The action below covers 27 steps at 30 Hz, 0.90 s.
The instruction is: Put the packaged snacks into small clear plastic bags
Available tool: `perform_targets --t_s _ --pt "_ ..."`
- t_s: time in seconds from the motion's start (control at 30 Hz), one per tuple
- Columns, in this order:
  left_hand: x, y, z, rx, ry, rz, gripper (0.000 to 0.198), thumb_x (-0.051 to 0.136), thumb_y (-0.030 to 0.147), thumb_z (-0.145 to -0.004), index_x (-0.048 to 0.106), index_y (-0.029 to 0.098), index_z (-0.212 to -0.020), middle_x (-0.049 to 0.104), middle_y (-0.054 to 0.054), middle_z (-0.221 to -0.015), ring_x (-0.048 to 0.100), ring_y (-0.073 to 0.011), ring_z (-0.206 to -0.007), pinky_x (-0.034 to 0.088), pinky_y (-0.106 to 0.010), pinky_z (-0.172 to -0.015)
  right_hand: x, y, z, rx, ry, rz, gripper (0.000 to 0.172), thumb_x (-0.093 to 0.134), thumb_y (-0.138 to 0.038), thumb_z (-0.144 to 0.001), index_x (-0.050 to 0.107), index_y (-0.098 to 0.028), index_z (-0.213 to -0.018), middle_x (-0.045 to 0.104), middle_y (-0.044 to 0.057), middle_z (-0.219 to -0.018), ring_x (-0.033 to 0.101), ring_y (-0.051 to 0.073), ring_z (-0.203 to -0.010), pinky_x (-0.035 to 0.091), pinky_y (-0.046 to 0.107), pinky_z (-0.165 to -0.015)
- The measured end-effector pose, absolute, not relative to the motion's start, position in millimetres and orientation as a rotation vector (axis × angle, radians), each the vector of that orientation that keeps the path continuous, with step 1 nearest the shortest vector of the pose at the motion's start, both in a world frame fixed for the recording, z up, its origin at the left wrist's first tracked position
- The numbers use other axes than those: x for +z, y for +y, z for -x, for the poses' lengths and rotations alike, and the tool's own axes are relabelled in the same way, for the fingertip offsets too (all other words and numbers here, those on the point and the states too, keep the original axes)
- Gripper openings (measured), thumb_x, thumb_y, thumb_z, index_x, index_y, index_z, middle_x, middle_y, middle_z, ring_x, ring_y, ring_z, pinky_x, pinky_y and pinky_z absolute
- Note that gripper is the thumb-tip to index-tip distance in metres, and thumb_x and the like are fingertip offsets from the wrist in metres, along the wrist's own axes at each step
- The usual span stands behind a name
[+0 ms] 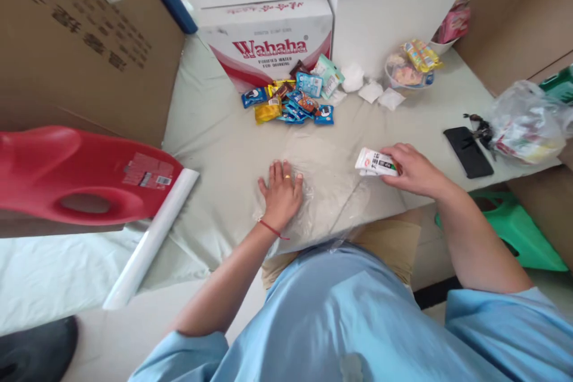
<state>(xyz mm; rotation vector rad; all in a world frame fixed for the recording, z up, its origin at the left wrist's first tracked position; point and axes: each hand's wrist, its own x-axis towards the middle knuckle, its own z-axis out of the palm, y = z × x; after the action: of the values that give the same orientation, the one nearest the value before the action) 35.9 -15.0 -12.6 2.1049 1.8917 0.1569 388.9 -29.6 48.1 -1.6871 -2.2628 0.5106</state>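
Observation:
My left hand [283, 192] lies flat with its fingers spread on a sheet of clear plastic film [331, 206] at the table's front edge. A ring and a red string bracelet show on that hand and wrist. Over the film's right side, my right hand [409, 170] is closed around a small white packet [373, 162] with dark printing; a second layer shows beneath it, perhaps another packet. Farther back, a pile of wrapped snacks [298, 101], mostly blue and yellow, sits in front of a Wahaha water carton [273, 48].
White crumpled pieces [370, 92] and a bowl of packaged snacks [407, 74] stand back right. A black phone [468, 152] and a plastic bag [528, 125] lie at right. On the left are a red jug [89, 176], a white roll [152, 239] and a cardboard box [89, 42].

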Motion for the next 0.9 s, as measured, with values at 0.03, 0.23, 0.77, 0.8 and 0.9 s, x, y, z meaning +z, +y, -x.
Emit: perform_targets --t_s 0.03,0.23,0.77,0.8,0.9 --pt "-10 -18 -35 0.170 1.908 -2.070 0.071 0.018 0.051 -0.110 0.035 0.012 -0.167 0.028 -0.021 -0.176 0.023 -0.0366 -0.165 0.021 -0.077 -0.126 54 -27 -377 0.497 -2.166 1.711 0.055 0.073 -0.038 -0.082 0.065 -0.018 -0.132 0.068 0.014 -0.116 0.062 0.034 -0.107 0.050 0.047 -0.097" --pt "-3 3 6 0.139 1.713 -2.376 0.061 0.022 0.049 -0.110 0.044 0.031 -0.164 0.034 -0.010 -0.175 0.022 -0.0355 -0.166 0.005 -0.080 -0.126 53 -26 -264 0.716 -1.955 1.673 0.052 0.073 -0.041 -0.083 0.063 -0.021 -0.130 0.070 0.011 -0.121 0.065 0.029 -0.106 0.052 0.042 -0.095" --pt "-13 -38 19 0.161 1.822 -2.217 0.064 0.024 0.049 -0.110 0.041 0.023 -0.165 0.035 -0.018 -0.174 0.030 -0.0381 -0.162 0.016 -0.083 -0.122 -6 -33 -310 0.324 -2.317 1.827 0.058 0.063 -0.030 -0.089 0.058 -0.015 -0.145 0.063 0.020 -0.128 0.053 0.038 -0.114 0.047 0.053 -0.099" --pt "-9 -38 20 0.179 1.827 -2.222 0.063 0.026 0.050 -0.110 0.045 0.023 -0.162 0.038 -0.018 -0.172 0.031 -0.0395 -0.162 0.016 -0.083 -0.122 0 -18 -320 0.315 -2.360 1.813 0.059 0.064 -0.030 -0.087 0.060 -0.014 -0.144 0.063 0.020 -0.127 0.053 0.038 -0.113 0.047 0.053 -0.099" --pt "3 -32 24 0.312 1.839 -2.298 0.057 0.033 0.049 -0.109 0.061 0.021 -0.150 0.046 -0.018 -0.168 0.027 -0.0392 -0.163 0.015 -0.075 -0.128 21 9 -334 0.287 -2.324 1.785 0.058 0.065 -0.031 -0.085 0.062 -0.014 -0.141 0.065 0.019 -0.120 0.056 0.038 -0.109 0.047 0.052 -0.099"
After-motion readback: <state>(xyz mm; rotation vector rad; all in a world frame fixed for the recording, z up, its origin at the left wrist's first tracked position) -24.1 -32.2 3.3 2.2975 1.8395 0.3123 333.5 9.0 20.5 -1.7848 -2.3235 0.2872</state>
